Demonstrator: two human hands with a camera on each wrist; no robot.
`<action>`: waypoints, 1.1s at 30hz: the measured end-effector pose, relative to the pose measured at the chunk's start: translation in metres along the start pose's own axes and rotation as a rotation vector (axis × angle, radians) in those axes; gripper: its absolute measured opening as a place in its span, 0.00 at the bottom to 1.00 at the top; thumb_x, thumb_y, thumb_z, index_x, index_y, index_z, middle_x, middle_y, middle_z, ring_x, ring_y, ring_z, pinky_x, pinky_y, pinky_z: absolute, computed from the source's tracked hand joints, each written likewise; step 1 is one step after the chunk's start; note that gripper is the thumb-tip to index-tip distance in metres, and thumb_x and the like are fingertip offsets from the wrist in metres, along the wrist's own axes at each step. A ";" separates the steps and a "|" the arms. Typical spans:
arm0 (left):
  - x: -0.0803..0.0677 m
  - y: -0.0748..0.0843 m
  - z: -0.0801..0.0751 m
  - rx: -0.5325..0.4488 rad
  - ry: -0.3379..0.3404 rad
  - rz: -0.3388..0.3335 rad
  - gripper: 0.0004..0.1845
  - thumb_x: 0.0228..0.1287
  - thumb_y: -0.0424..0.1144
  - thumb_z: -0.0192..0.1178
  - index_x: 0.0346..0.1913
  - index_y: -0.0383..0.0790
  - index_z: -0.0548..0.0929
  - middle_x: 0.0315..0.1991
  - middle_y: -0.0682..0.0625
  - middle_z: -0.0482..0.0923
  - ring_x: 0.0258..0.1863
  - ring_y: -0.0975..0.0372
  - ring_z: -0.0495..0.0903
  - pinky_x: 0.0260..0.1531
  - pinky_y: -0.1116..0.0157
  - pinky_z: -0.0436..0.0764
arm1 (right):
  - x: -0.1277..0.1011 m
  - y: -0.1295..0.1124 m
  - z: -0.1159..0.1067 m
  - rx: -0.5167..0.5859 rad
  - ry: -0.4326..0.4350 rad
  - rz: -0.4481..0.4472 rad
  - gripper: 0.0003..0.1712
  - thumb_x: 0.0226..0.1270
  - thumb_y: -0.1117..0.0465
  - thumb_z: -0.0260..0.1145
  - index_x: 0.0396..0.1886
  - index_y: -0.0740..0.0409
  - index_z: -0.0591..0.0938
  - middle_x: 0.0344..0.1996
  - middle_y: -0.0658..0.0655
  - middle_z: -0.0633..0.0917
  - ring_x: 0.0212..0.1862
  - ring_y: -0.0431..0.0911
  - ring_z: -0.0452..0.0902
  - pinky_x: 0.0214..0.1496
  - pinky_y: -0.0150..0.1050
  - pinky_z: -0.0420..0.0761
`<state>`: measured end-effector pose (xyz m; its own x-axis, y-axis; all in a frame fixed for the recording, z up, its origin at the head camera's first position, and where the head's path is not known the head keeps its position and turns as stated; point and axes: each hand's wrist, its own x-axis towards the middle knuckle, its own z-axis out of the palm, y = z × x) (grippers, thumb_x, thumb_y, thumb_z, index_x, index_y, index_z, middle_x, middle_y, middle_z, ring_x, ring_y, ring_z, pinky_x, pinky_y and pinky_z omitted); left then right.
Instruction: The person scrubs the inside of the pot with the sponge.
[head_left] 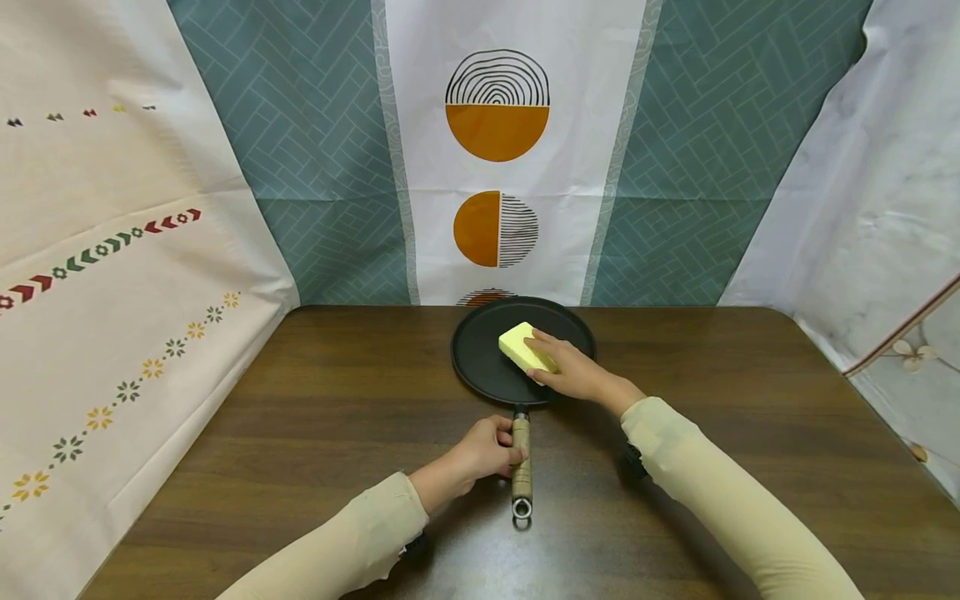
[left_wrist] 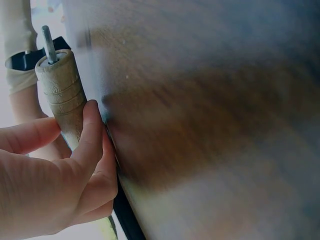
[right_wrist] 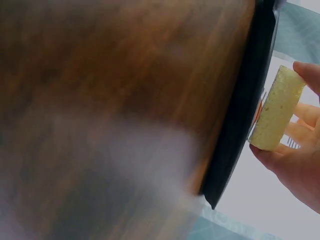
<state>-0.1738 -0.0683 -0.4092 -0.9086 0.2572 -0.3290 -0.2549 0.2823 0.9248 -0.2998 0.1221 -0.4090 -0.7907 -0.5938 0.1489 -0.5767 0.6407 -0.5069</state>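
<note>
A round black flat pan [head_left: 480, 358] with a wooden handle [head_left: 521, 482] lies toward the far edge of the table, its handle pointing at the person. My left hand [head_left: 480, 450] grips the handle, thumb on one side and fingers on the other; the left wrist view shows the handle's end [left_wrist: 62, 82] with its metal loop [left_wrist: 48, 44]. Over the pan, my right hand [head_left: 572, 371] holds a yellow rectangular sponge [head_left: 519, 343]. In the right wrist view, thumb and fingers span the sponge [right_wrist: 278, 110] close to the pan's dark edge [right_wrist: 237, 110].
The brown wooden table [head_left: 337, 400] reflects some light near its front. Behind it hangs a patterned cloth [head_left: 322, 150] in teal and white. An embroidered cream cloth [head_left: 112, 317] borders the left side, and a pale marbled cloth [head_left: 892, 233] the right.
</note>
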 end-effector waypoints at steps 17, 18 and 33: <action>0.001 0.001 0.000 0.010 -0.007 0.024 0.28 0.60 0.24 0.62 0.61 0.19 0.64 0.42 0.39 0.68 0.31 0.54 0.80 0.34 0.60 0.85 | -0.003 -0.002 0.007 -0.045 -0.062 -0.022 0.33 0.69 0.57 0.63 0.70 0.66 0.65 0.71 0.70 0.57 0.67 0.68 0.57 0.68 0.61 0.61; 0.001 0.001 0.000 0.009 -0.007 0.025 0.28 0.60 0.24 0.62 0.61 0.19 0.64 0.42 0.39 0.68 0.31 0.54 0.80 0.34 0.60 0.85 | -0.003 -0.002 0.007 -0.048 -0.065 -0.026 0.34 0.69 0.58 0.63 0.69 0.66 0.65 0.71 0.70 0.57 0.68 0.68 0.57 0.68 0.61 0.61; 0.000 0.001 0.000 0.009 0.001 0.019 0.27 0.59 0.23 0.61 0.60 0.19 0.64 0.42 0.39 0.69 0.30 0.55 0.79 0.33 0.61 0.85 | -0.006 -0.008 0.007 -0.079 -0.131 -0.027 0.33 0.69 0.57 0.62 0.70 0.63 0.66 0.71 0.69 0.57 0.68 0.67 0.57 0.69 0.59 0.61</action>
<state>-0.1744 -0.0681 -0.4088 -0.9135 0.2620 -0.3113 -0.2348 0.2855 0.9292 -0.2890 0.1174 -0.4117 -0.7440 -0.6665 0.0472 -0.6159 0.6567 -0.4352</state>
